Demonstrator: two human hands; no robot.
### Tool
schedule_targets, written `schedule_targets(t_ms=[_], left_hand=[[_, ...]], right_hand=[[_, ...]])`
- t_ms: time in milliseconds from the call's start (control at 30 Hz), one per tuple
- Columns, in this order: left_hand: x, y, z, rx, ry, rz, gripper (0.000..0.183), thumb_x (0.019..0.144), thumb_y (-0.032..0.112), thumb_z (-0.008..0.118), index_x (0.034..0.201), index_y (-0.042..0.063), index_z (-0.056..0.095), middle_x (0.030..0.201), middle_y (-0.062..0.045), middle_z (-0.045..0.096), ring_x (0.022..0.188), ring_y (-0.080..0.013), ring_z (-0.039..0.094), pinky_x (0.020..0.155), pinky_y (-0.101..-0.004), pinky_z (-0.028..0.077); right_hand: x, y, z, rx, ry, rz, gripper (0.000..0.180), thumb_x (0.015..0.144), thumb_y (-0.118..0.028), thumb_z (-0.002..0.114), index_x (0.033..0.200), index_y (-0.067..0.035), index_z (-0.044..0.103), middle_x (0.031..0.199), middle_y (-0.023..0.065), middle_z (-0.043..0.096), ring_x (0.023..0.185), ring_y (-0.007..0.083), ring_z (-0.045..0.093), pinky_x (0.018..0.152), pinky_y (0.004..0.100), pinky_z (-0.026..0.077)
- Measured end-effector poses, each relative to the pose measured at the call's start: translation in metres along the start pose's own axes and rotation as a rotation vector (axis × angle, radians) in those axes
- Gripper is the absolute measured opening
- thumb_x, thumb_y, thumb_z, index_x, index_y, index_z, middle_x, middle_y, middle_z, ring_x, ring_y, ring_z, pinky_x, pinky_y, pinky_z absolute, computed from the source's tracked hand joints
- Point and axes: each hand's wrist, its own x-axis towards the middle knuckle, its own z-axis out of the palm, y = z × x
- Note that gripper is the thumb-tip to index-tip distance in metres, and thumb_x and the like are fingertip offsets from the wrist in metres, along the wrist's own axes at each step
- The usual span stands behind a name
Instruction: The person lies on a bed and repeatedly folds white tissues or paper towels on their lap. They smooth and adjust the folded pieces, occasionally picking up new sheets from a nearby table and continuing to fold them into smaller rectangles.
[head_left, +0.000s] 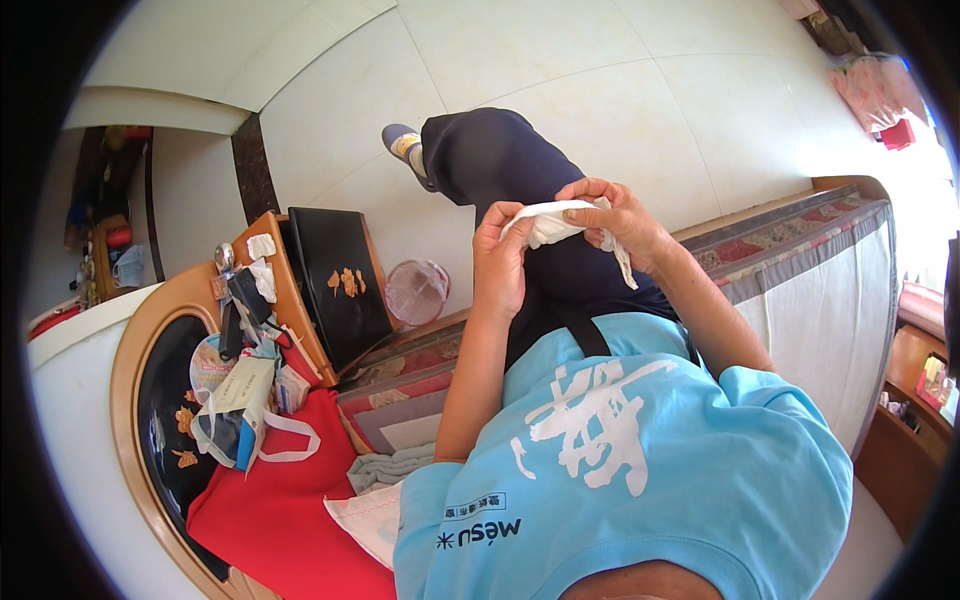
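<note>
Both of my hands grip a white cloth item above my lap, over dark trousers. My left hand, at the picture's left, pinches one end between thumb and fingers. At the other end my right hand holds the gathered fabric, and a thin strip of it hangs down below the fingers. Whether it is a sock, a glove or another piece cannot be told. A light blue T-shirt covers my torso.
A bedside cabinet with clutter and a white-handled bag stands at the left, near red fabric. A lined waste bin is beside it. The bed's edge lies at the right; a slipper rests on the tiled floor.
</note>
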Motion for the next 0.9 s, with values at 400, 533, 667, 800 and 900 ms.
schedule_targets(t_ms=[400, 533, 667, 800, 900], left_hand=[[0.003, -0.001, 0.010, 0.138, 0.207, 0.275, 0.013, 0.100, 0.017, 0.062, 0.101, 0.005, 0.057, 0.095, -0.002, 0.062, 0.084, -0.0081, 0.058, 0.076, -0.0240, 0.047], [0.004, -0.002, 0.013, -0.025, 0.287, 0.247, 0.015, 0.100, 0.020, 0.062, 0.101, 0.007, 0.056, 0.095, -0.003, 0.063, 0.086, -0.0092, 0.060, 0.076, -0.0250, 0.050], [0.005, -0.001, 0.012, 0.005, 0.341, 0.295, 0.015, 0.102, 0.021, 0.060, 0.103, 0.006, 0.055, 0.093, -0.003, 0.063, 0.085, -0.0094, 0.060, 0.078, -0.0266, 0.051], [0.006, 0.001, 0.009, -0.005, 0.327, 0.244, 0.017, 0.101, 0.022, 0.060, 0.106, 0.006, 0.056, 0.096, -0.002, 0.063, 0.089, -0.0115, 0.063, 0.082, -0.0292, 0.052], [0.006, 0.003, 0.009, 0.044, 0.298, 0.221, 0.019, 0.101, 0.024, 0.061, 0.107, 0.006, 0.056, 0.099, -0.003, 0.064, 0.092, -0.0127, 0.064, 0.083, -0.0302, 0.052]], right_hand=[[0.000, -0.002, 0.002, -0.109, -0.078, 0.067, 0.025, 0.082, -0.023, 0.080, 0.092, -0.006, 0.066, 0.070, -0.0005, 0.058, 0.059, 0.0063, 0.051, 0.049, 0.0203, 0.034], [-0.003, -0.002, 0.005, -0.011, -0.132, 0.063, 0.024, 0.086, -0.028, 0.077, 0.088, -0.008, 0.064, 0.073, 0.0006, 0.059, 0.061, 0.0058, 0.050, 0.048, 0.0193, 0.032], [-0.005, -0.001, 0.009, -0.033, -0.043, 0.066, 0.028, 0.091, -0.034, 0.071, 0.090, -0.007, 0.065, 0.079, 0.0010, 0.060, 0.062, 0.0054, 0.051, 0.048, 0.0191, 0.033], [-0.008, -0.001, 0.014, -0.016, 0.024, -0.015, 0.028, 0.094, -0.035, 0.069, 0.094, -0.007, 0.066, 0.081, -0.0008, 0.062, 0.063, 0.0045, 0.052, 0.050, 0.0186, 0.037], [-0.008, -0.001, 0.014, -0.169, -0.037, 0.017, 0.022, 0.094, -0.030, 0.070, 0.092, -0.009, 0.066, 0.081, -0.0023, 0.062, 0.063, 0.0035, 0.053, 0.052, 0.0181, 0.041]])
